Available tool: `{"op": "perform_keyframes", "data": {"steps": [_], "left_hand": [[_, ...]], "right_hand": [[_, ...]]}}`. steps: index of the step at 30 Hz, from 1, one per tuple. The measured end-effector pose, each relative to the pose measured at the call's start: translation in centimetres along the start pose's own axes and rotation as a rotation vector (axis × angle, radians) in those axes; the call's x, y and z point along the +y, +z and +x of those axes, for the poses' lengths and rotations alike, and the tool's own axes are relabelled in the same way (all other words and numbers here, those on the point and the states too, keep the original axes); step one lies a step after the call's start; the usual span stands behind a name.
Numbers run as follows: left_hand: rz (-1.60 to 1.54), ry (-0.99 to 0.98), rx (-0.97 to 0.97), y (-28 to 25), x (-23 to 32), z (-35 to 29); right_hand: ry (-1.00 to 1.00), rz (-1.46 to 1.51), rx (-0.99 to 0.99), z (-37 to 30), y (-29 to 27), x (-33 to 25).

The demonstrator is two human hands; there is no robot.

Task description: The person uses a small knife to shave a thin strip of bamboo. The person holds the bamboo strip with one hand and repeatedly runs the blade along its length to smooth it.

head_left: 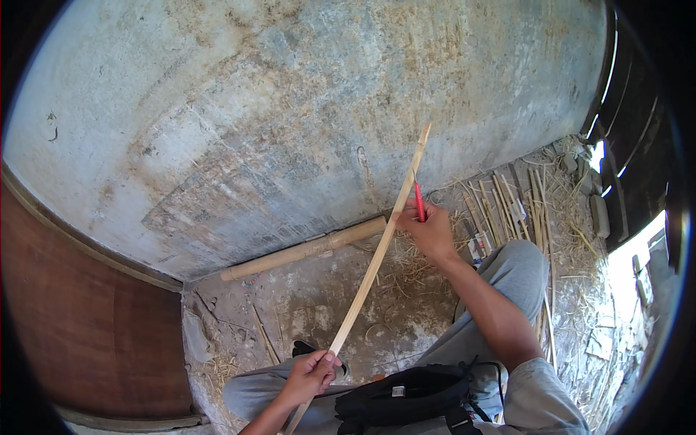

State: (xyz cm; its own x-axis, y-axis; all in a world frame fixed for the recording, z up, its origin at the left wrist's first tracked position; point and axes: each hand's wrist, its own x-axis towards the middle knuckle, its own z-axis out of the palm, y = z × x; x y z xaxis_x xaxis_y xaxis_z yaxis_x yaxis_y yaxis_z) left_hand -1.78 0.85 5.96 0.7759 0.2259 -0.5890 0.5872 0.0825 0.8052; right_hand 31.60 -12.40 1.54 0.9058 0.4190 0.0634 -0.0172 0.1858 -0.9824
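Note:
A long, pale, flat bamboo strip (372,268) runs slantwise up in front of me. My left hand (310,375) pinches it near its lower end, with the tail passing under the palm toward my lap. Higher up, my right hand (429,228) is closed around a slim red-handled tool (419,203). The tool's thin, dark tip points upward beside the strip; its exact kind is too small to tell. Fingers of the right hand also meet the strip, and whether they grip it is hidden.
A thick bamboo pole (304,259) lies along the foot of the stained wall (290,109). Several cut strips (500,206) and shavings litter the floor at right. A black waist bag (406,395) rests on my lap between grey-clad legs. Brown wooden panelling (87,312) stands at left.

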Motion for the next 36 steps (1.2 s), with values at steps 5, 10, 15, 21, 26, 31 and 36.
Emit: {"op": "perform_keyframes", "data": {"steps": [5, 10, 15, 21, 26, 31, 36], "left_hand": [[-0.032, 0.002, -0.001, 1.2, 1.5, 1.7], [-0.084, 0.005, -0.014, 1.5, 2.4, 3.7], [-0.144, -0.005, 0.038, 1.8, 2.6, 4.8], [-0.137, -0.005, 0.084, 2.0, 1.7, 5.4], [-0.159, 0.024, 0.090, 2.3, 1.2, 6.2], [-0.133, 0.032, 0.079, 2.7, 0.0, 6.5], [-0.143, 0.064, 0.084, 2.4, 0.0, 6.4]], "right_hand": [[-0.069, -0.221, 0.141, -0.7, 0.1, 0.0], [-0.135, -0.556, -0.040, -5.2, 1.3, -2.2], [-0.278, -0.823, -0.309, -9.3, 0.9, -1.3], [-0.214, -0.965, -0.444, -10.1, 1.9, -1.2], [-0.189, -1.223, -0.476, -9.9, 2.6, 1.2], [-0.376, -1.286, -0.481, -9.2, 2.4, 3.7], [-0.368, -1.246, -0.472, -9.7, 3.4, 3.6]]}}
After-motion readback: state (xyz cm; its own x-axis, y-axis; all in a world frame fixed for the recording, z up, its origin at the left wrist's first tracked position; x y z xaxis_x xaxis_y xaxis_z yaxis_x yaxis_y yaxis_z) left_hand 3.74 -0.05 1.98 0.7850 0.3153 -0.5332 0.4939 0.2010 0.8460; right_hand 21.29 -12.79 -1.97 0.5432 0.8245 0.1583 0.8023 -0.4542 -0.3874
